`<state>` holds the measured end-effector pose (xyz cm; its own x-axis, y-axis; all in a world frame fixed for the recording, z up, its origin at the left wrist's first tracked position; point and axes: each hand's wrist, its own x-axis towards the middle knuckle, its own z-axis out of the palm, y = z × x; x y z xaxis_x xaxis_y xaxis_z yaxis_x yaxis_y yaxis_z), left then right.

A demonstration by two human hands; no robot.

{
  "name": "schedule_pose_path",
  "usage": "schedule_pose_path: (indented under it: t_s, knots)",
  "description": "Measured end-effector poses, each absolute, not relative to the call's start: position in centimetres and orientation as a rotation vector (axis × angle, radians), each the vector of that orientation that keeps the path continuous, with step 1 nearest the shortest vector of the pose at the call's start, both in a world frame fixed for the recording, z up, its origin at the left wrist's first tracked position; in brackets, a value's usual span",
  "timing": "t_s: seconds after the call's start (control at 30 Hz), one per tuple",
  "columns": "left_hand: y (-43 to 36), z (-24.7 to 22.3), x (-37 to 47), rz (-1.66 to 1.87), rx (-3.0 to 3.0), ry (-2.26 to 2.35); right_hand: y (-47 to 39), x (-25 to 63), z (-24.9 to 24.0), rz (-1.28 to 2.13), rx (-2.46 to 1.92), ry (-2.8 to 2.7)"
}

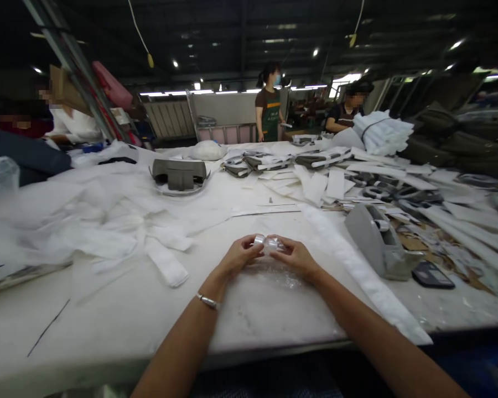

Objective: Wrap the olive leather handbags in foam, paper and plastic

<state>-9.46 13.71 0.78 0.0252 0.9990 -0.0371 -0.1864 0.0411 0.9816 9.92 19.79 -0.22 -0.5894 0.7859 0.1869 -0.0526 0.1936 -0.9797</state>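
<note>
Near the middle of the white table (pixel 240 326), my left hand (pixel 244 253) and my right hand (pixel 294 257) are close together. Both have their fingers closed on a crinkled piece of clear plastic film (pixel 282 271), which gleams between the fingertips and spreads down onto the tabletop. Whether anything lies inside the film, I cannot tell. Right of my hands runs a long white padded strip (pixel 352 271). Beyond it a grey moulded bag-like piece (pixel 369 237) stands beside a dark phone (pixel 432 275).
White fabric sheets and strips (pixel 166 262) spread over the left side. A dark grey bag-like piece (pixel 179 176) stands farther back. Strips and grey parts (pixel 269 160) pile up at back right, near a tied white bundle (pixel 384 132). Two people (pixel 268 108) are across the table.
</note>
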Motion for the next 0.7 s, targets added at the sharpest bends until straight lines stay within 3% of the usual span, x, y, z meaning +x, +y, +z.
schedule_pose_path:
  t_s: [0.13,0.3,0.4,0.47,0.6,0.7]
  knots:
    - [14.1,0.9,-9.4,1.303,1.027,1.075,20.1,9.8,0.0,1.563,-0.686,-1.662]
    - [14.1,1.9,-9.9,1.438,0.994,1.181,20.4,9.5,0.3,1.786,-0.631,-1.166]
    - [13.9,1.3,-12.0,1.437,1.017,1.400,20.3,9.7,0.7,1.801,-0.611,-0.946]
    - [14.9,-0.3,-13.8,1.294,1.310,1.790,20.6,9.8,0.7,1.863,-0.586,-0.846]
    - [16.7,-2.2,-14.1,1.224,1.697,1.857,21.1,9.7,0.5,1.929,-0.483,-0.755]
    - [16.5,-1.7,-11.2,1.413,1.321,1.637,20.5,9.2,0.6,1.919,-0.429,-0.816]
